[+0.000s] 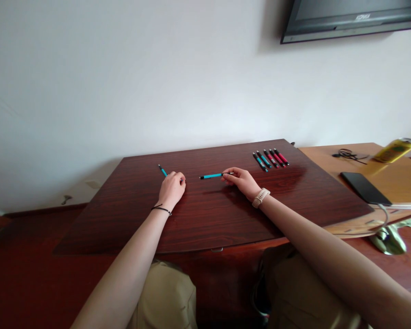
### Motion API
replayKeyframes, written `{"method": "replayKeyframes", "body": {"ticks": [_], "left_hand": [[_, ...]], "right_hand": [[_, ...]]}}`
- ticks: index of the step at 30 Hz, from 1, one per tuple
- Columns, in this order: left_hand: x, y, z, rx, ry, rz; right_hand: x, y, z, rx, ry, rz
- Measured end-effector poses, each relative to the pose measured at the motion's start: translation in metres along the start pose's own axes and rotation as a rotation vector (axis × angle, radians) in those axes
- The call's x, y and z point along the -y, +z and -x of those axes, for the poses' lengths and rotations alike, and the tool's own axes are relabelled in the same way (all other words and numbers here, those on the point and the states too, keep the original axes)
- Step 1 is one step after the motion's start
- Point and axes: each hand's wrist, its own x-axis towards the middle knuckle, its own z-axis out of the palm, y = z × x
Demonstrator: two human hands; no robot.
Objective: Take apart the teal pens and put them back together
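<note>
My left hand point(172, 187) is at the left middle of the dark wooden table point(212, 219), fingers curled around a blue pen point(162, 170) whose dark tip points up and left. To its right, my right hand point(239, 179) pinches the right end of another blue pen point(212, 176), which lies nearly level, its dark end pointing left. Towards the back right of the table, two blue pens point(263, 160) and several red pens point(277, 157) lie side by side in a slanted row.
A lighter wooden table point(402, 183) adjoins on the right, with a black phone point(365, 188), a coiled black cable point(347, 154) and a yellow can point(393, 151). A screen point(356, 20) hangs on the wall above. My knees are below the front edge.
</note>
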Motion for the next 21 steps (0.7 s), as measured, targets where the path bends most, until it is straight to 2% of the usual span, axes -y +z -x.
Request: {"method": "replayKeyframes", "body": {"ticks": [15,18,21], "left_hand": [[-0.003,-0.002,0.001,0.028,-0.046,0.051],[-0.008,-0.005,0.002,-0.024,-0.046,0.066],[-0.017,-0.014,0.002,-0.110,0.031,0.105]], "right_hand": [[0.001,0.001,0.001,0.003,-0.005,0.010],[0.000,0.000,0.000,0.003,-0.006,0.021],[0.000,0.000,0.000,0.000,-0.006,0.020]]}}
